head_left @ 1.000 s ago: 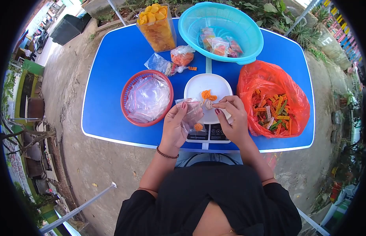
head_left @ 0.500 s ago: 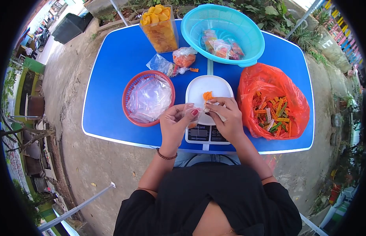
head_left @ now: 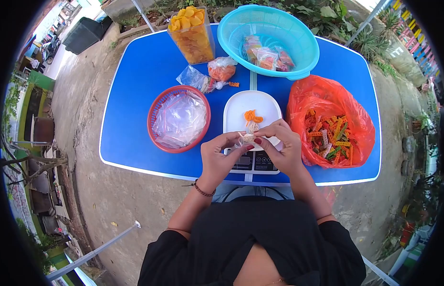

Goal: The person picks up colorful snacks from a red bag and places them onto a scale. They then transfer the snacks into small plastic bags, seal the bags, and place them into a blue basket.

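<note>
My left hand [head_left: 224,151] and my right hand [head_left: 282,145] meet over the front of a white kitchen scale [head_left: 235,102]. Between their fingertips is a small clear plastic bag [head_left: 245,139], pinched from both sides, with something pale at its edge. Just beyond the fingers, orange crackers [head_left: 252,116] and a pale cracker [head_left: 252,127] lie on the scale's plate. The scale's dark display is partly covered by my left hand. To the right stands an open red plastic bag [head_left: 362,138] of colourful ridged crackers [head_left: 330,138].
A red basket [head_left: 151,125] of clear bags is left of the scale. Farther back are knotted bags of crackers [head_left: 222,71], a clear container of yellow chips [head_left: 192,40] and a turquoise basket [head_left: 305,50] with filled packets. All stand on a blue table [head_left: 126,95].
My hands have come closer together, with the right now pinching the clear bag too. More cracker pieces, orange and pale, show on the scale's plate.
</note>
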